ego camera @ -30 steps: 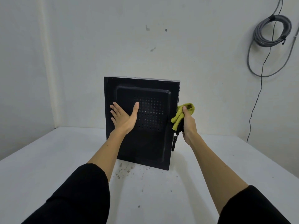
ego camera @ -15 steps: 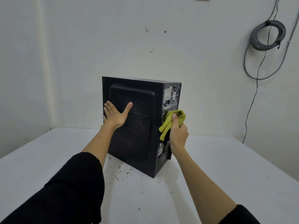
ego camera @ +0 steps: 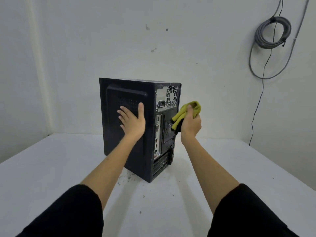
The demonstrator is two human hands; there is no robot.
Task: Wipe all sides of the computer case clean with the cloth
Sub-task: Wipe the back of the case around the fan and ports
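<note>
A black computer case (ego camera: 116, 142) stands upright on the white table (ego camera: 51, 168), turned so its vented side panel faces left and its rear panel with fan grille and ports faces me. My left hand (ego camera: 132, 121) lies flat against the side panel, fingers spread. My right hand (ego camera: 190, 124) grips a bunched yellow-green cloth (ego camera: 185, 111) at the right edge of the rear panel, about mid-height. The case's front and far side are hidden.
Dark specks of dirt (ego camera: 124, 179) dot the table in front of the case. A coil of grey cable (ego camera: 271, 31) hangs on the wall at upper right, with a thin black wire (ego camera: 256, 108) trailing down behind the table. Walls close the table's back and left.
The case has turned, bringing its rear panel into full view. My left hand stayed flat on the side panel; my right hand with the cloth moved along the rear panel's right edge.
</note>
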